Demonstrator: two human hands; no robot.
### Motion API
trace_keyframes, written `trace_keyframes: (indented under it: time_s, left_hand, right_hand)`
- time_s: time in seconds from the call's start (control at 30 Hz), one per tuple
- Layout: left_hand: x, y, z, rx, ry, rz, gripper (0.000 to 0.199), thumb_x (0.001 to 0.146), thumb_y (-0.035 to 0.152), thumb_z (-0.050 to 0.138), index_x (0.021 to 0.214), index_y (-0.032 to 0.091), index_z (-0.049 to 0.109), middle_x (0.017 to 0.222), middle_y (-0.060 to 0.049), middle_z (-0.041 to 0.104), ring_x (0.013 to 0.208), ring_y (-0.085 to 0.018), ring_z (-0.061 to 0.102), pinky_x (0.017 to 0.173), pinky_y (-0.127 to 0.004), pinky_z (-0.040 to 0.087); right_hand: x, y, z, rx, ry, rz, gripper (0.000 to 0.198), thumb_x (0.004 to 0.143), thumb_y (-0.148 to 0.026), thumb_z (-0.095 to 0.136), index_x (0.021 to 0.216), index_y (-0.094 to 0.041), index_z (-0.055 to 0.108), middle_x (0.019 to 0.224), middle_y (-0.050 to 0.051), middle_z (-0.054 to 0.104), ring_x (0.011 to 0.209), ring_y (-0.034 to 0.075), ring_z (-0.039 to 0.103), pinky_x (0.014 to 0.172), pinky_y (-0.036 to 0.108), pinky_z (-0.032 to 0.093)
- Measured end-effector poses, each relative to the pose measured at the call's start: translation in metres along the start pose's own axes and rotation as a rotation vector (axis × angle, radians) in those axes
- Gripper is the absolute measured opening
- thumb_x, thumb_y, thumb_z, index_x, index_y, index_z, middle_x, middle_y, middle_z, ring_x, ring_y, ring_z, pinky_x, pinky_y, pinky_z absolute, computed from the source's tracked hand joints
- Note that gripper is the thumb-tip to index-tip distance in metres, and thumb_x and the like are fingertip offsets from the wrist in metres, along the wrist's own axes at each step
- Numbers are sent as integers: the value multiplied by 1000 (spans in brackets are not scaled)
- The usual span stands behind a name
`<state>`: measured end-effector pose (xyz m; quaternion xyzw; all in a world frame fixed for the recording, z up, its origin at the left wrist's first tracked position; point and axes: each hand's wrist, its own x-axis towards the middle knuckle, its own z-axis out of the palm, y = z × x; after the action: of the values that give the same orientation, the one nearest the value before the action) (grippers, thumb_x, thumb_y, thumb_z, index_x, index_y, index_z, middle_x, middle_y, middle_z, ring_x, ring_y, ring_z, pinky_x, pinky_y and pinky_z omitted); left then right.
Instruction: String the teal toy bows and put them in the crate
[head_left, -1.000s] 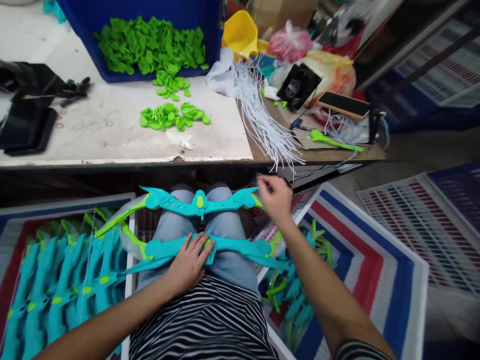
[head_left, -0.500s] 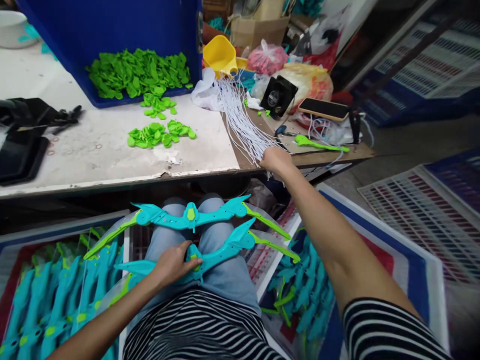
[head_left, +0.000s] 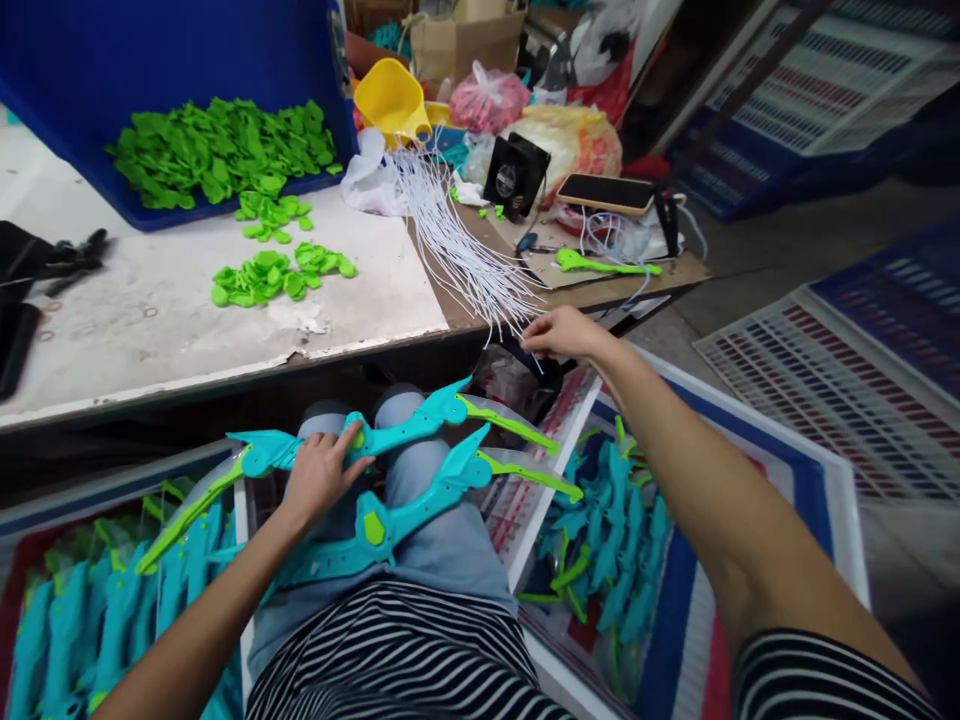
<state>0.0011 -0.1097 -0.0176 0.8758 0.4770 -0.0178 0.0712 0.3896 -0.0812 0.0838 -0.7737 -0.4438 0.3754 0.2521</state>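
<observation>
Two turquoise toy bows with lime-green limbs lie across my lap. My left hand (head_left: 324, 472) grips the farther toy bow (head_left: 411, 428) just left of its middle. The nearer toy bow (head_left: 420, 512) rests against my thighs, its left end partly behind my forearm. At the table's front edge, my right hand (head_left: 561, 334) is closed in a pinch on the loose end of a white cord. That end belongs to a bundle of white cords (head_left: 457, 245) fanned over the tabletop. How many cords the fingers hold, I cannot tell.
A blue bin (head_left: 225, 60) holds green plastic pieces (head_left: 217, 155), with small piles before it. A black fan (head_left: 517, 178), a phone (head_left: 606, 194) and a yellow scoop (head_left: 390, 98) stand behind. Crates with toy bows flank my legs: left (head_left: 82, 620), right (head_left: 611, 530).
My left hand has shifted from the nearer bow to the farther one. My right hand has drawn back from the gathered cords to the tips. The view has turned slightly right.
</observation>
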Motion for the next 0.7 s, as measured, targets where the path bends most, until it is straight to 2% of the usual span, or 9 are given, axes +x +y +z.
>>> trace_keyframes:
  time_s: [0.1, 0.17, 0.23, 0.3, 0.37, 0.43, 0.53, 0.6, 0.7]
  left_hand:
    - [-10, -3, -2, -46, 74, -22, 54, 88, 45, 51, 133, 15, 50, 90, -13, 64, 90, -30, 57, 82, -41, 45]
    - [-17, 1, -8, -105, 203, -33, 48, 88, 43, 52, 127, 15, 55, 100, -16, 62, 96, -31, 56, 86, -45, 45]
    - [-23, 18, -17, -227, 329, -22, 41, 89, 41, 51, 118, 14, 61, 106, -18, 61, 101, -31, 55, 90, -46, 44]
    - [-30, 47, -23, -447, 305, 58, 33, 90, 38, 48, 108, 15, 65, 103, -15, 64, 99, -28, 57, 91, -43, 45]
    - [-34, 86, -20, -713, 55, 180, 29, 90, 36, 48, 100, 17, 67, 95, -10, 67, 92, -23, 60, 87, -36, 48]
    - [-31, 127, -8, -929, -319, 237, 25, 88, 31, 50, 95, 17, 69, 93, -8, 69, 87, -20, 62, 83, -32, 49]
    - [-17, 179, 22, -1114, -729, 81, 20, 84, 23, 53, 93, 13, 68, 88, -5, 70, 79, -16, 61, 76, -28, 49]
    - [-5, 203, 42, -1222, -841, -111, 18, 84, 19, 53, 93, 11, 67, 78, -3, 67, 69, -13, 58, 68, -25, 48]
    - [9, 225, 63, -1377, -894, -320, 15, 84, 16, 53, 92, 11, 66, 68, -1, 61, 57, -9, 54, 57, -20, 43]
  right_hand:
    - [-42, 39, -2, 178, -181, 76, 24, 51, -26, 84, 54, -16, 62, 47, 0, 61, 39, 10, 52, 36, 19, 38]
    - [-77, 71, 2, 279, -242, 130, 31, 47, -36, 85, 58, -17, 64, 49, 1, 63, 41, 12, 55, 38, 21, 42]
    - [-115, 103, 11, 368, -157, 165, 37, 46, -44, 85, 61, -17, 64, 49, 1, 64, 42, 13, 57, 41, 23, 46]
    - [-149, 131, 26, 447, 44, 175, 40, 48, -49, 83, 64, -18, 64, 51, 1, 65, 45, 14, 60, 45, 25, 49]
    - [-175, 153, 42, 510, 255, 171, 42, 51, -53, 82, 66, -19, 63, 53, 1, 65, 49, 16, 63, 49, 27, 52]
    - [-191, 168, 58, 555, 406, 161, 41, 53, -54, 80, 67, -19, 63, 55, 1, 66, 52, 17, 64, 53, 30, 55]
    - [-200, 179, 75, 600, 555, 137, 39, 57, -54, 78, 70, -20, 63, 61, 2, 68, 56, 19, 67, 58, 35, 58]
    - [-200, 183, 82, 617, 613, 124, 39, 59, -54, 77, 71, -21, 63, 63, 2, 69, 59, 20, 68, 61, 37, 59]
    - [-196, 188, 89, 614, 626, 114, 40, 61, -56, 76, 72, -21, 62, 63, 2, 69, 60, 21, 68, 63, 39, 59]
